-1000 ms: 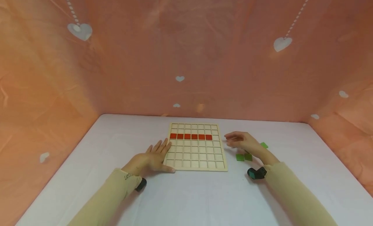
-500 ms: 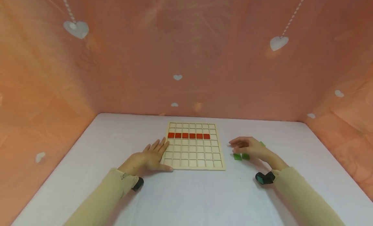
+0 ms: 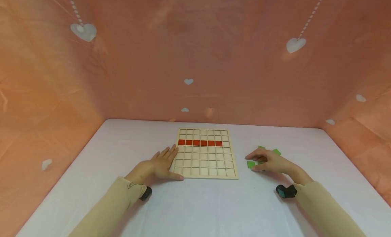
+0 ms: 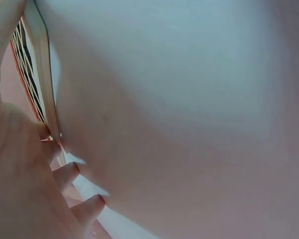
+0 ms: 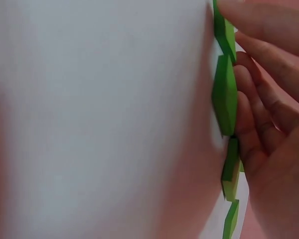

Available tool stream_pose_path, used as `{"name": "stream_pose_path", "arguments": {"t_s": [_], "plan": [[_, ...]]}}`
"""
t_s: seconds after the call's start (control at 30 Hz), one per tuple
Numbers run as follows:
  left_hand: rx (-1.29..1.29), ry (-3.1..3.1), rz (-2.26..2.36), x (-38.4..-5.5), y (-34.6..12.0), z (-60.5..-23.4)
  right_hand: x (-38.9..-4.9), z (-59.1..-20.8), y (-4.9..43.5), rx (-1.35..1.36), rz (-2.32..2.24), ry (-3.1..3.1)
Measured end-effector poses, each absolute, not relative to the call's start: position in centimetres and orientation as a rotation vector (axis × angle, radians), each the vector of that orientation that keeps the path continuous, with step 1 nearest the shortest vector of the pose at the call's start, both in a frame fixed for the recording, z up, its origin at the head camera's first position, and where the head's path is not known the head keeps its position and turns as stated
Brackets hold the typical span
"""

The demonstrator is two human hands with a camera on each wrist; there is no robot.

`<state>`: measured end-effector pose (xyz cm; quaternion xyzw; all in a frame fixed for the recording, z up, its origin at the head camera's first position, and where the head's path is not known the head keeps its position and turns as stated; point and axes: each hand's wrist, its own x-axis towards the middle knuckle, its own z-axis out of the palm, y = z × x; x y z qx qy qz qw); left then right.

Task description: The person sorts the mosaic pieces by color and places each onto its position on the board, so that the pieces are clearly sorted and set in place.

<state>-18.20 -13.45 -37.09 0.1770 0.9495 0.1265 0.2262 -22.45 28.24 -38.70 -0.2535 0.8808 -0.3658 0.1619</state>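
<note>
A pale wooden grid board (image 3: 204,178) lies on the white table with a row of several red square tiles (image 3: 204,143) across its upper part. My left hand (image 3: 160,167) rests at the board's left edge, fingers spread and straight, thumb at the near left corner. Right of the board, my right hand (image 3: 272,161) hovers low over several green square tiles (image 3: 251,164), fingers bent and partly covering them. In the right wrist view, the thumb touches or nearly touches the topmost green tile (image 5: 225,30); thumb and forefinger stand apart.
The white table (image 3: 201,206) meets a peach cloth backdrop (image 3: 210,77) with pale hearts behind and at both sides. A dark wrist device (image 3: 286,191) sits at the right cuff and another dark device (image 3: 146,193) at the left.
My right hand has moved right, away from the board, and come down among the green tiles, uncovering one behind it. The left hand stays at the board's edge.
</note>
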Motion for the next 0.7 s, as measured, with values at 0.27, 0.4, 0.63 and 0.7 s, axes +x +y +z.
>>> {"name": "stream_pose_path", "arguments": {"t_s": [0.27, 0.4, 0.63, 0.7], "plan": [[0.449, 2.626, 0.340, -18.33, -13.66, -36.76, -22.44, -39.05, 27.56, -0.760, -1.028, 2.557], [0.440, 2.628, 0.342, -18.35, -13.61, -36.83, -22.47, -39.15, 27.50, -0.770, -1.026, 2.573], [0.458, 2.588, 0.299, -18.45, -13.27, -37.10, -22.72, -38.86, 27.92, -0.764, -1.013, 2.551], [0.441, 2.582, 0.281, -18.41, -13.34, -37.08, -22.90, -38.65, 27.92, -0.755, -0.996, 2.551]]}}
